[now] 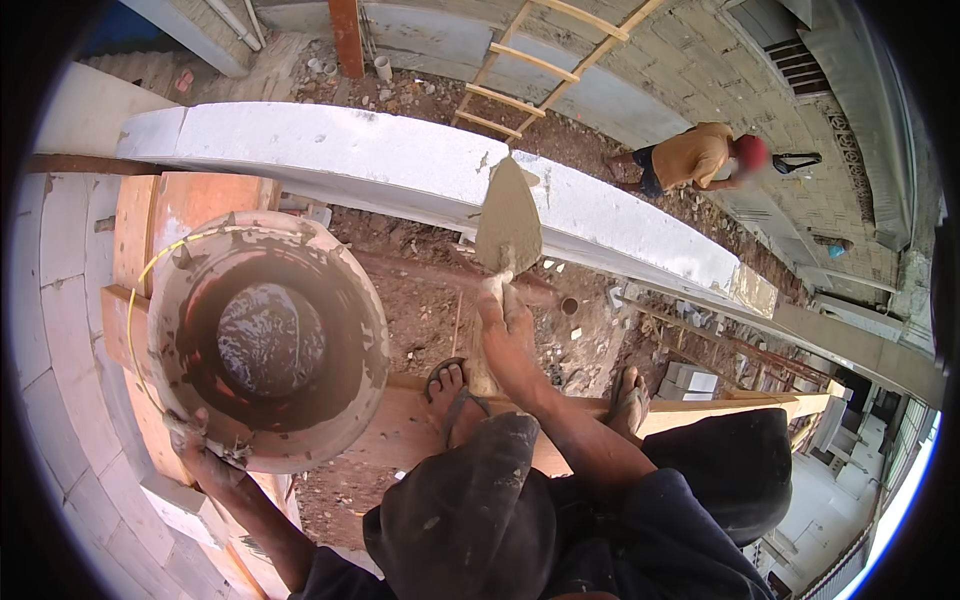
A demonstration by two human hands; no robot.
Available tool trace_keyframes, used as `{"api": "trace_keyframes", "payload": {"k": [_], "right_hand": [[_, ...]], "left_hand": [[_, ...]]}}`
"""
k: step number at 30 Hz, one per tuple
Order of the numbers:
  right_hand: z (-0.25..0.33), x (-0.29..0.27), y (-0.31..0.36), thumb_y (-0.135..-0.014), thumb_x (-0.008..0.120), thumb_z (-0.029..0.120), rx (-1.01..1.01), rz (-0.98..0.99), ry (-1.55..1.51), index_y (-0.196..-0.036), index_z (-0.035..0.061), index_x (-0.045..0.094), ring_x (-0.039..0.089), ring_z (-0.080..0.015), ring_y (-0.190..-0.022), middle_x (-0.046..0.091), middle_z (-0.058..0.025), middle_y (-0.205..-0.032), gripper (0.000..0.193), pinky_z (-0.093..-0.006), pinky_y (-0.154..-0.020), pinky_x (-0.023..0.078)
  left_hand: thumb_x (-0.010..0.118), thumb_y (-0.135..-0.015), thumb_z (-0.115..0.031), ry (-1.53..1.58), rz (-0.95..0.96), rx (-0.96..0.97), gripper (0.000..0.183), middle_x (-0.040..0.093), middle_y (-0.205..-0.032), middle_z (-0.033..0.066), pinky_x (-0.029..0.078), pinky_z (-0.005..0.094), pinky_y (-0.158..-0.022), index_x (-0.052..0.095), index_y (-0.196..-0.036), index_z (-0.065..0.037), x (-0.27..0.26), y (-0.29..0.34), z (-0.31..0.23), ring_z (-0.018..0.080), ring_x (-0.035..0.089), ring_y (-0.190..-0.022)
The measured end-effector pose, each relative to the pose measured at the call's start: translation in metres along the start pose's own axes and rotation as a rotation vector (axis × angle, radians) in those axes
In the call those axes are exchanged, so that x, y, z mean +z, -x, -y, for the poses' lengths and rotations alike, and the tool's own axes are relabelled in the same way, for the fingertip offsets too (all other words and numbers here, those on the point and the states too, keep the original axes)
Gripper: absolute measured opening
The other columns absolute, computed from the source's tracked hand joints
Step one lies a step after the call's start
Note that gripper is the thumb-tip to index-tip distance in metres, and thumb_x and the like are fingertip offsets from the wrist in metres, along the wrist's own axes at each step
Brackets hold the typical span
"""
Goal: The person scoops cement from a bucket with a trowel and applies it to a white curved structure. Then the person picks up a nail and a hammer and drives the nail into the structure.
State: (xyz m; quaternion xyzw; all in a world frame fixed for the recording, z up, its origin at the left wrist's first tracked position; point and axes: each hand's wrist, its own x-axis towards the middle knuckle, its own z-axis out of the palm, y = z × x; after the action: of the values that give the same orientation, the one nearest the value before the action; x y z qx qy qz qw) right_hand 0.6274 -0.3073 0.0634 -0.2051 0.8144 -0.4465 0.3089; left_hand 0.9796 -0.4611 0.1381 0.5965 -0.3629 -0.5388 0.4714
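My right hand [508, 345] is closed around the handle of a pointed trowel [508, 222]. Grey mortar coats the blade, whose tip reaches over the top of a white block wall [340, 142]. At the lower left, my left hand [207, 447] grips the near rim of a large round bucket [366, 345]. Wet grey mortar [270, 338] lies at the bottom of the bucket, and more is smeared over its inner walls. A thin yellow handle [142, 330] hangs down the bucket's left side. Wooden boards [215, 190] show behind the bucket.
My sandalled feet stand on a narrow wooden plank [545, 455] above rubble-strewn ground [420, 310]. A pale block wall [65, 330] rises on the left. Beyond the white wall, a wooden ladder [535, 62] leans and another person [695, 158] bends over.
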Motion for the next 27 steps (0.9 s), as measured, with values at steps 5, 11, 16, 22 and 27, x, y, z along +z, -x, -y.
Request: {"api": "trace_keyframes", "payload": {"k": [5,11,16,22,27], "right_hand": [[0.007,-0.034,0.005,-0.102,0.042,0.035,0.505,0.162,-0.549,-0.103,0.0094,0.054,0.055,-0.0157,-0.047,0.059,-0.0059,-0.072,0.029,-0.0284,-0.041,0.047],[-0.023,-0.051,-0.010,-0.102,0.035,0.047,0.666,0.388,-0.782,-0.106,0.0119,0.049,0.053,-0.0181,-0.045,0.053,-0.0052,-0.066,0.038,-0.0295,-0.040,0.046],[-0.052,-0.050,0.025,-0.101,0.043,0.043,0.565,0.397,-0.628,-0.106,0.0095,0.050,0.053,-0.0179,-0.046,0.055,-0.0066,-0.067,0.034,-0.0299,-0.042,0.045],[-0.043,-0.109,0.032,-0.100,0.050,0.038,0.310,0.402,0.059,-0.106,0.0029,0.054,0.057,-0.0181,-0.057,0.055,-0.0098,-0.065,0.036,-0.0367,-0.052,0.048],[0.053,-0.128,0.002,-0.096,0.054,0.034,-0.116,0.634,0.689,-0.110,-0.0001,0.059,0.069,-0.0335,-0.080,0.066,-0.0163,-0.076,0.037,-0.0449,-0.067,0.053]], "left_hand": [[0.061,-0.079,-0.003,-0.018,-0.023,0.010,0.048,0.059,-0.112,0.0146,0.052,0.0345,-0.084,0.049,-0.126,0.004,-0.007,0.003,-0.002,0.0244,0.062,-0.097],[0.061,-0.079,-0.004,-0.062,-0.001,0.045,0.045,0.061,-0.107,0.0128,0.052,0.0337,-0.081,0.051,-0.122,0.003,0.015,0.006,-0.010,0.0227,0.063,-0.092],[0.060,-0.078,0.004,-0.022,0.021,0.007,0.039,0.063,-0.102,0.0137,0.055,0.0338,-0.077,0.054,-0.117,0.005,0.017,0.005,-0.017,0.0228,0.065,-0.085],[0.066,-0.077,-0.004,-0.248,-0.022,0.147,0.031,0.064,-0.093,0.0089,0.048,0.0270,-0.066,0.061,-0.108,0.004,0.042,0.021,-0.021,0.0162,0.061,-0.080],[0.072,-0.072,-0.004,-0.366,-0.003,0.271,0.018,0.055,-0.061,0.0009,0.039,0.0220,-0.048,0.062,-0.085,0.001,0.087,0.039,-0.028,0.0088,0.048,-0.047]]}}
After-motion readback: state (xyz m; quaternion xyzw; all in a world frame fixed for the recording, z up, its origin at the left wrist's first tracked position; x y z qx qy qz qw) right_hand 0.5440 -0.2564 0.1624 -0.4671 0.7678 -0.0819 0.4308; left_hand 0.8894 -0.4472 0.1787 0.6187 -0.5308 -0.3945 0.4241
